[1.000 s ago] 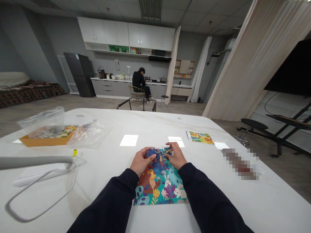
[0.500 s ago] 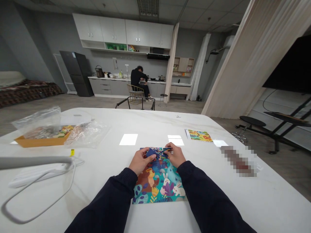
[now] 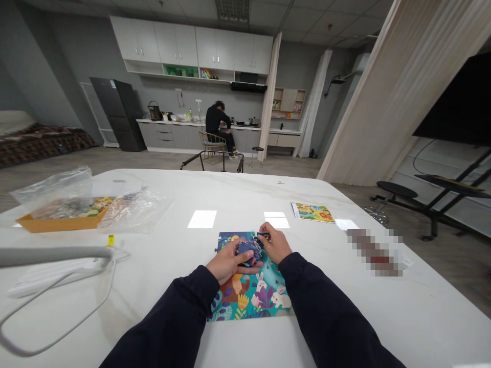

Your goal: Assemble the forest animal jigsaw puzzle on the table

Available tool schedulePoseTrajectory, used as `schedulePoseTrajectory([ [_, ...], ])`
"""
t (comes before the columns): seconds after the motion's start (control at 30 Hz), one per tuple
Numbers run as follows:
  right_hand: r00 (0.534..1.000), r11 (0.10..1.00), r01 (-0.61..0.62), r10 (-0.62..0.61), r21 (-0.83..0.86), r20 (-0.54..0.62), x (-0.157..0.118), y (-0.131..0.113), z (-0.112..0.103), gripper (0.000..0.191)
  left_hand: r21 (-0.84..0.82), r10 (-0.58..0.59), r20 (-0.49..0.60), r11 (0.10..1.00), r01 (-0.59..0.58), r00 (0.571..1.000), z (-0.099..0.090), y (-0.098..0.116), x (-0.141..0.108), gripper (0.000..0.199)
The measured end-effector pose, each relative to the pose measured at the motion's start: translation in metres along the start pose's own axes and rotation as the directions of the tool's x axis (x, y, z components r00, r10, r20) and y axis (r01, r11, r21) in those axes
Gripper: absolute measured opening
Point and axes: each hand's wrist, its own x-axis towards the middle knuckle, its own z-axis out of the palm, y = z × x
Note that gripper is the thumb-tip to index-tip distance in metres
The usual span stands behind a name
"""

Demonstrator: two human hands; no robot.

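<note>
Fingers of the left hand cradle puzzle pieces; the right hand, palm down, pinches one piece.

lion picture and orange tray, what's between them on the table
In the head view, crumpled clear plastic lies by the orange tray; from there to the lion picture the tabletop is bare, apart from glare.

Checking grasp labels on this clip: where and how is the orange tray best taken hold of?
The orange tray is probably best pinched at the middle of its long front wall, from the near side, and kept level. That wall stands upright and bare, while a clear bag drapes over the back and crumpled plastic crowds the right end.
</note>
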Motion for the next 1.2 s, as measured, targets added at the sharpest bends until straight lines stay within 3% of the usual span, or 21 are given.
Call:
schedulePoseTrajectory([
  [0.13,1.0,0.999,-0.021,0.022,0.043,-0.022,0.001,0.005,0.002,0.003,-0.045,-0.102,0.108,0.993,0.108,0.989,0.01,0.003,-0.005,0.056],
  [0.47,0.998,0.995,0.053,-0.054,0.084,0.013,0.001,0.004,0.001,0.018,-0.016,-0.071,0.066,0.997,0.072,0.995,0.018,-0.005,-0.003,0.051],
  [0.7,0.996,0.992,0.073,-0.068,0.106,-0.055,0.0,0.004,-0.001,0.018,-0.022,-0.085,0.072,0.996,0.087,0.994,0.017,-0.004,-0.004,0.049],
  [0.8,0.993,0.961,0.025,0.008,0.276,-0.119,0.003,0.005,0.001,0.015,-0.053,-0.021,0.044,0.998,0.023,0.999,0.017,-0.002,-0.002,0.051],
  [0.9,0.992,0.902,-0.013,0.067,0.432,-0.11,0.008,0.001,0.0,0.019,-0.076,0.11,-0.037,0.991,-0.112,0.993,0.019,0.002,-0.001,0.05],
  [1.07,0.999,0.86,-0.045,0.045,0.508,0.011,0.011,-0.018,-0.002,0.024,-0.041,0.264,-0.163,0.961,-0.274,0.951,0.019,0.006,0.002,0.053],
  [1.2,0.999,0.901,-0.035,0.017,0.433,0.045,0.02,-0.032,0.003,0.034,0.039,0.29,-0.256,0.956,-0.29,0.922,0.006,0.013,0.004,0.056],
])
